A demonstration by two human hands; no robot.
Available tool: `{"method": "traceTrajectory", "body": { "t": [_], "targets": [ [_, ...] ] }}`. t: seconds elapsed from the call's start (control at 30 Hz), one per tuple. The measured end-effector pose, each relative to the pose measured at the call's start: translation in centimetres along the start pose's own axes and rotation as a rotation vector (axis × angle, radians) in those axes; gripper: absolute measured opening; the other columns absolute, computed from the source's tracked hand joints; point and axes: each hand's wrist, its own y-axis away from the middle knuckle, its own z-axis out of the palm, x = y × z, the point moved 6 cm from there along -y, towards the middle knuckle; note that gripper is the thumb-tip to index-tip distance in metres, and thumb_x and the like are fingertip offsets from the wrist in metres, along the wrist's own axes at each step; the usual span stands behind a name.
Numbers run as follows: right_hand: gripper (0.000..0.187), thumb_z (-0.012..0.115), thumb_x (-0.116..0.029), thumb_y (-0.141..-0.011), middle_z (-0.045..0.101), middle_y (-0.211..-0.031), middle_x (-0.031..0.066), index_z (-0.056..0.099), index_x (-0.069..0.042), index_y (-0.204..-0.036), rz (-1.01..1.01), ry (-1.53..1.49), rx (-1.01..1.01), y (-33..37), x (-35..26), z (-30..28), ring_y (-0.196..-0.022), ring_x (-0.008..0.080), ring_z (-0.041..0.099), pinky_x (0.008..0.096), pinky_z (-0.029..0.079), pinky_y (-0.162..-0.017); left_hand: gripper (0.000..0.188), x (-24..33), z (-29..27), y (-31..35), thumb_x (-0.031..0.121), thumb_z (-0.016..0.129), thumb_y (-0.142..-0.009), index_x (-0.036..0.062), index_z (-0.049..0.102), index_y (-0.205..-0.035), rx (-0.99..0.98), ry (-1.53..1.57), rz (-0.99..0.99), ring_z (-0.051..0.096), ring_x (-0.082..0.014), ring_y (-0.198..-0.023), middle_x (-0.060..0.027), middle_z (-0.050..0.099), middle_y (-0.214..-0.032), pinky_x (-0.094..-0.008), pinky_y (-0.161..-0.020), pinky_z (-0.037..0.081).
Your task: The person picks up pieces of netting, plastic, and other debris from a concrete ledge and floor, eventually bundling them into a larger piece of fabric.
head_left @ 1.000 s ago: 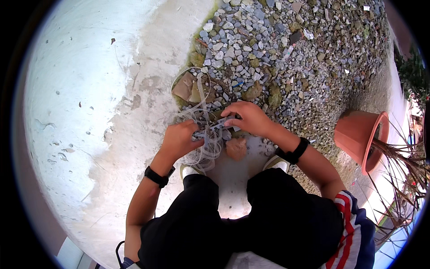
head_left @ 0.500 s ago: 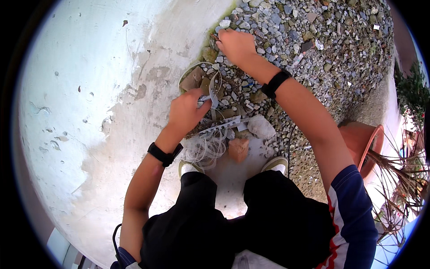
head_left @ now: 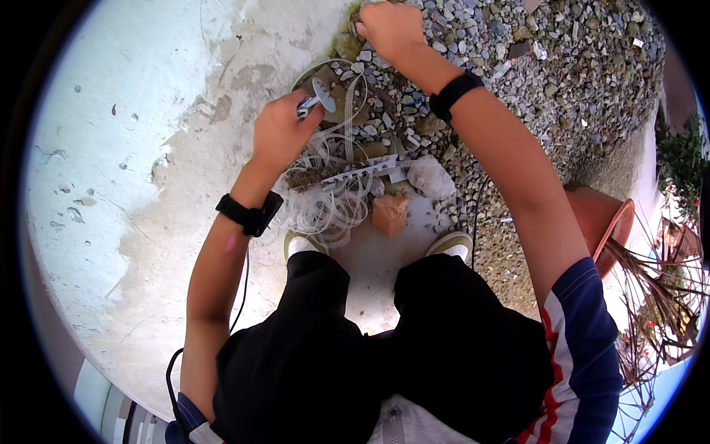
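My left hand (head_left: 281,133) is closed around a grey piece with a round flat disc (head_left: 323,95) at its end. It is raised over a tangle of clear plastic strapping (head_left: 325,211), with a white perforated strip (head_left: 362,172) lying across the tangle. Stretched to the far end, my right hand (head_left: 392,31) is closed at the border of the gravel (head_left: 510,96) and the pale wall. Its fingertips are partly hidden, and what they grip cannot be made out.
In front of my shoes lies a reddish stone chunk (head_left: 390,215), with a larger pale rock (head_left: 431,180) just beyond it. A terracotta pot (head_left: 592,218) with a spiky plant stands at the right. The wall (head_left: 133,207) fills the left side.
My left hand has drawn left, away from the strapping, with the disc piece still in it. The whole view has tilted, so things sit a bit differently in it; my right hand stays at the gravel's border.
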Motion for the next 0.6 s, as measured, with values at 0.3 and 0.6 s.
{"method": "traceTrajectory", "body": {
  "t": [0.3,0.6],
  "targets": [
    [0.005,0.068,-0.010,-0.072,0.067,-0.073,0.0136,0.069,-0.005,-0.071,0.051,0.000,-0.045,-0.7,-0.3,0.0,-0.065,0.0277,0.067,0.0391,0.051,-0.057,0.031,1.8,0.9,-9.2,0.029,0.063,-0.084,0.0041,0.065,-0.103,0.144,0.043,0.182,0.062,-0.0314,-0.067,-0.0175,0.065,-0.078,-0.0366,-0.062,0.048],
    [0.014,0.064,-0.018,-0.072,0.065,-0.068,0.0161,0.064,-0.004,-0.067,0.105,-0.103,0.030,-0.3,0.5,-1.7,-0.067,0.0336,0.065,0.0446,0.051,-0.059,0.017,2.5,2.2,-14.8,0.016,0.065,-0.085,-0.0008,0.066,-0.087,0.109,0.336,0.231,0.061,-0.0122,-0.070,-0.0044,0.066,-0.074,-0.0318,-0.061,0.048]
  ]
}}
